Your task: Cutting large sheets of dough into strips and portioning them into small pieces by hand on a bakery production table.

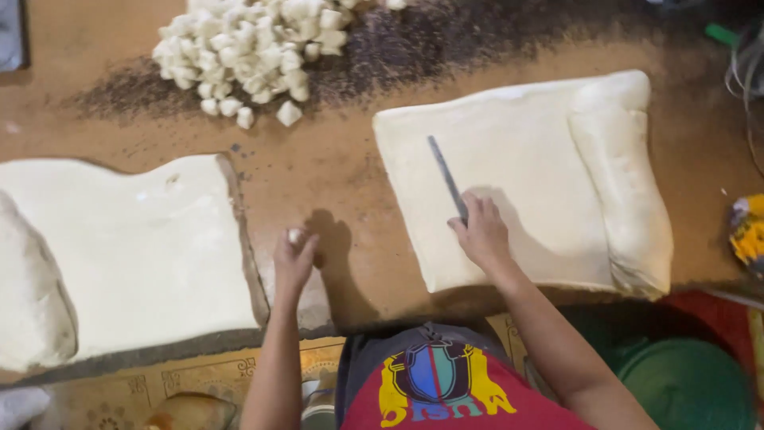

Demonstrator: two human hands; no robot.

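1. Two dough sheets lie on the brown table (334, 171): the right sheet (509, 191) near the table's right edge, the left sheet (135, 247) at its left edge and reaching the near edge.
2. One knife (446, 177) rests blade-down on the right sheet, close to that sheet's left edge. Its long axis runs from the near side up and slightly left, the tip pointing toward the table's far edge.
3. The right hand (481, 235) is clamped on the knife's handle end, over the sheet's near-left part.
4. The left hand (293, 259) is pinched shut on one small dough piece (295, 235), above bare table between the two sheets, just beside the left sheet's right edge.
5. One pile of cut dough cubes (251, 48) sits at the far edge, on a dark scatter of crumbs (414, 48).
6. The right sheet's right side is folded into one thick roll (625, 183); the left sheet has a similar thick fold (32, 295) at its left end.
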